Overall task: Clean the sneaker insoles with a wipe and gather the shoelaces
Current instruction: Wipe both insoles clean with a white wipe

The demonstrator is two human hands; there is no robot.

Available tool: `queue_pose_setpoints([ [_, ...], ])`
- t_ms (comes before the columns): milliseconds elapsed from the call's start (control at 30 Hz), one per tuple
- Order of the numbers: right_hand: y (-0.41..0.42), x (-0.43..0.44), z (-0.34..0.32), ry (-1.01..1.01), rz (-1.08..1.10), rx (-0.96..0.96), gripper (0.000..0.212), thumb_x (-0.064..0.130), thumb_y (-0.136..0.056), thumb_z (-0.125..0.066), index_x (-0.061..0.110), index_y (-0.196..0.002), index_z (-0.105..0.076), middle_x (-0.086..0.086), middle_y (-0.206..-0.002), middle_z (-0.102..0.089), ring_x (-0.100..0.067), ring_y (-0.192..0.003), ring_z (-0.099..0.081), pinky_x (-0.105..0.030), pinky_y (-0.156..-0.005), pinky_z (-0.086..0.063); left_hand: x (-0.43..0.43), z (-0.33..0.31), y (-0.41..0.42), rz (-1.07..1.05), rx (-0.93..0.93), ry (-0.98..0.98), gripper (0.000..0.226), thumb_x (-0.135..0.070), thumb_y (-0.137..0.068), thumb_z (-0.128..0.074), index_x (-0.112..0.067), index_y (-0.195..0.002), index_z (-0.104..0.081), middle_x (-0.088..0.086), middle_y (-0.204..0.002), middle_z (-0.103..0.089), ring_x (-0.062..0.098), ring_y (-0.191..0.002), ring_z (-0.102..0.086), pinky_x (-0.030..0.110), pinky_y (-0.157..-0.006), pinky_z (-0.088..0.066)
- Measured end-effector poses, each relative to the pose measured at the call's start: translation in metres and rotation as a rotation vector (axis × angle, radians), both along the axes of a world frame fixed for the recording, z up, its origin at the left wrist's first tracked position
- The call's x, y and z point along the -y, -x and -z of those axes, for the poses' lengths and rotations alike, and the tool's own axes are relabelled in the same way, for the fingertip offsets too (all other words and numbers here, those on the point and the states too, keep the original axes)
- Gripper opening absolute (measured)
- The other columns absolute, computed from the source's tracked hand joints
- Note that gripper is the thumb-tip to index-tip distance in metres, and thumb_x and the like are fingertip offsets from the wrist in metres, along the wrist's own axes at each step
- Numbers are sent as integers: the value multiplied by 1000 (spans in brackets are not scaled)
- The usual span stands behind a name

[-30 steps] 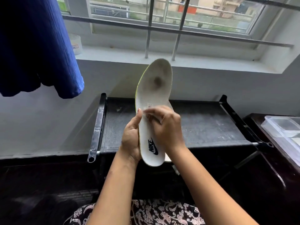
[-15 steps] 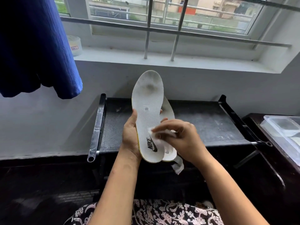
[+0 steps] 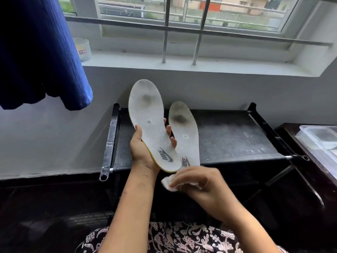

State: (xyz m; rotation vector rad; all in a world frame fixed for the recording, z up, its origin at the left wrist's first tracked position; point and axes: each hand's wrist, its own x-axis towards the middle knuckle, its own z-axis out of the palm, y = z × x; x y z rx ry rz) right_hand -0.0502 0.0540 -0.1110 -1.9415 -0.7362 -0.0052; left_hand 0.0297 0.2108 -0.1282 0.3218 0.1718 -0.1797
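- Left hand (image 3: pixel 144 152) gripping two white Nike insoles fanned apart: front insole (image 3: pixel 149 125) upright across the palm, rear insole (image 3: pixel 186 136) splayed to the right behind the fingers.
- Right hand (image 3: pixel 197 181) closed on a crumpled white wipe (image 3: pixel 168 183), held just below the insole heels, not touching either.
- Both insoles above the black fabric-topped rack (image 3: pixel 237 137), under the window sill (image 3: pixel 182 64).
- Dark smudges showing at the forefoot of each insole; cleaning judged unfinished.
- Risk: rear insole pinched only by fingertips, likely to slip onto the rack or floor under wiping pressure.
- Risk: flexible insoles apt to bend away from the wipe, leaving the far stains untouched.
- No shoelaces in view; gathering not yet begun.
- Left forearm raised, wrist cocked back; right forearm angled in from the near right, knuckles up.
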Motion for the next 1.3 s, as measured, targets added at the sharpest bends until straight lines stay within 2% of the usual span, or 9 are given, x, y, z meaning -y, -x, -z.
queue_pose_setpoints([
  [133, -8, 6, -21, -186, 122, 11, 20, -4, -75, -69, 12, -83, -76, 4, -88, -73, -11, -85, -69, -18, -72, -52, 2, -1, 1, 22, 16, -18, 73, -64, -87, -26, -9, -126, -53, 6, -108, -59, 18, -86, -57, 26, -63, -46],
  [333, -2, -18, 3, 98, 185, 244, 35, -6, -74, -61, 23, -90, -73, 11, -96, -69, -3, -95, -62, -23, -84, -50, 5, -2, 2, -13, 27, -26, 73, -62, -90, -23, -8, -131, -50, 7, -112, -59, 18, -90, -58, 29, -64, -52],
  [533, 1, 8, -20, -47, 8, -298, 26, -4, -79, -64, 19, -82, -75, 2, -85, -73, -5, -83, -66, -22, -77, -49, -4, -4, 4, -65, 44, -76, 77, -60, -93, -19, -9, -86, -77, 5, -94, -72, 18, -80, -68, 31, -66, -54],
  [667, -5, 8, -28, -356, 286, -489, 15, 10, -84, -52, 12, -80, -66, -2, -70, -59, -11, -57, -51, -28, -51, -41, -6, -5, 7, -31, -29, -173, 69, -57, -94, -25, -6, -93, -72, 12, -89, -72, 26, -75, -71, 41, -78, -54],
  [800, -13, -15, -15, -192, 432, -597, 24, 30, -93, -53, 8, -88, -63, -6, -79, -60, -14, -65, -51, -29, -57, -42, -17, -7, 10, -10, -114, -406, 52, -44, -97, -30, -6, -114, -60, 15, -96, -66, 30, -77, -65, 35, -65, -58],
  [900, -16, -32, -8, -40, 449, -621, 46, 48, -86, -58, 2, -82, -64, -2, -66, -55, -13, -60, -49, -28, -57, -37, -23, -6, 15, -19, -178, -488, 50, -39, -97, -37, -5, -131, -52, 19, -117, -59, 32, -90, -60, 42, -78, -51],
  [1133, -28, -42, -13, 82, 503, -521, 29, 29, -84, -62, 17, -58, -60, 3, -57, -55, -13, -61, -51, -24, -60, -38, -28, -5, 15, -147, -198, -662, 43, -24, -90, -53, 3, -123, -52, 25, -110, -62, 36, -91, -62, 44, -77, -52],
  [1200, -34, -44, -17, 111, 510, -494, 29, 28, -84, -62, 16, -58, -61, 1, -59, -57, -16, -65, -53, -27, -63, -41, -29, -7, 14, -249, -167, -853, 28, -14, -92, -53, 0, -117, -56, 15, -94, -66, 30, -83, -63, 41, -75, -52],
  [1300, -41, -48, -18, 136, 521, -475, 25, 27, -83, -62, 9, -66, -67, -10, -72, -68, -24, -76, -61, -32, -71, -49, -36, -7, 13, -341, -165, -1299, 52, -23, -82, -64, -13, -130, -51, 3, -92, -68, 25, -93, -65, 46, -90, -51],
])
